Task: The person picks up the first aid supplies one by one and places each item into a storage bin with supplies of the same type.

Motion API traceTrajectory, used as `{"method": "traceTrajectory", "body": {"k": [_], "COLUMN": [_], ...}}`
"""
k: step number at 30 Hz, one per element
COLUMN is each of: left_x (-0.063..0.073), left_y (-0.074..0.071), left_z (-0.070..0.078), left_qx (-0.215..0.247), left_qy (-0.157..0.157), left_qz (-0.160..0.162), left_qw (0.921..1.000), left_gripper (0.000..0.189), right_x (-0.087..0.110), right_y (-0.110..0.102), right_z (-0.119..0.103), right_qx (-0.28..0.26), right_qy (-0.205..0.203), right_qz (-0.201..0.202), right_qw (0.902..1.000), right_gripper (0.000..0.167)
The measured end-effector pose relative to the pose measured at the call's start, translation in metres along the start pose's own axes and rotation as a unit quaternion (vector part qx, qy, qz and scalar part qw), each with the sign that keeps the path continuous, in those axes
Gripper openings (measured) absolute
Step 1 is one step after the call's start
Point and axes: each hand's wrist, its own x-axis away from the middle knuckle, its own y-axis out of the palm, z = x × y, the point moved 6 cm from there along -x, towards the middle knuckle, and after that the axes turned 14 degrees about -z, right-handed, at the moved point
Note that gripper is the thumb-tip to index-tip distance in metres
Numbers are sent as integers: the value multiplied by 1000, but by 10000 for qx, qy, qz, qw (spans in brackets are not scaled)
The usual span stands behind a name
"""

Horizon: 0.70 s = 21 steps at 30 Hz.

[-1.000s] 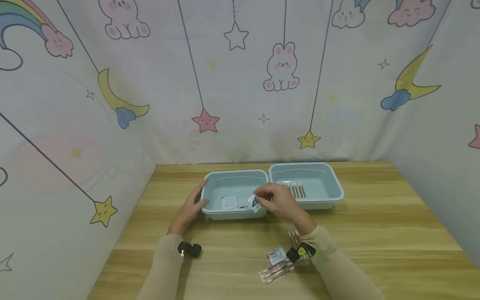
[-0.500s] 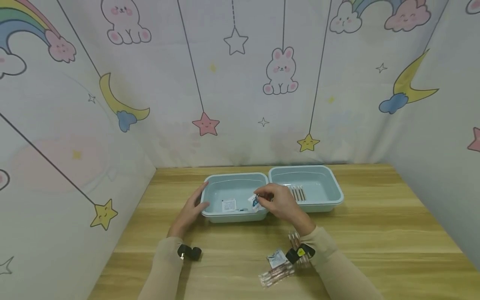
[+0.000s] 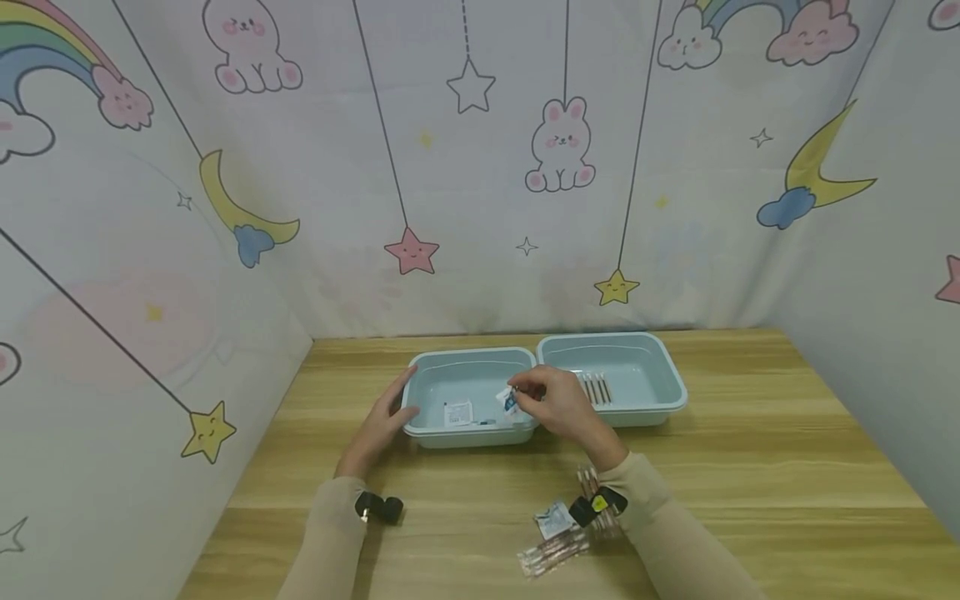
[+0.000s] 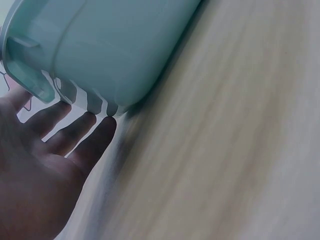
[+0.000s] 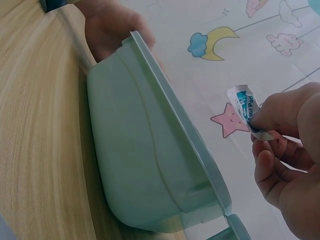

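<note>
My right hand (image 3: 558, 400) pinches a small white-and-blue alcohol pad packet (image 5: 245, 106) between thumb and fingers, over the right end of the left light-blue plastic basin (image 3: 468, 360). In the right wrist view the packet looks bent, with part of its printed lettering showing. My left hand (image 3: 381, 421) rests against the basin's left end. Its extended fingers (image 4: 100, 140) touch the outer wall in the left wrist view. Inside this basin lie a flat white packet (image 3: 458, 412) and a small blue-marked piece (image 3: 486, 422).
A second light-blue basin (image 3: 652, 371) stands at the right, holding a row of several brown cotton swabs (image 3: 597, 388). Nearer on the wooden table (image 3: 787, 500) lie another packet (image 3: 553, 520) and clear-wrapped swabs (image 3: 555, 552), partly beneath the right wrist. A cartoon-printed cloth (image 3: 480, 183) rises behind.
The head view has tilted slightly upward, so the scene sits lower. Both hands keep their places, and the packet in the right hand has shifted its angle a little.
</note>
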Motion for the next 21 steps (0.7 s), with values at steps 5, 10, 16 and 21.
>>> {"method": "traceTrajectory", "body": {"k": [5,10,16,21], "left_x": [1,1,-8,-12], "left_y": [0,1,-3,-4], "left_z": [1,2,-22,-36], "left_qx": [48,14,12,-8], "left_qy": [27,30,32,34], "left_qz": [7,8,86,179], "left_qw": [10000,10000,10000,9998], "left_gripper": [69,69,69,69], "right_x": [-1,-2,-3,-3], "right_y": [0,2,3,3], "right_z": [1,2,3,4], "right_qx": [-2,23,-46,-95], "right_qy": [18,86,203,255], "right_qz": [40,58,78,94], "right_qw": [10000,9999,9998,9996], "right_gripper": [14,14,14,14]}}
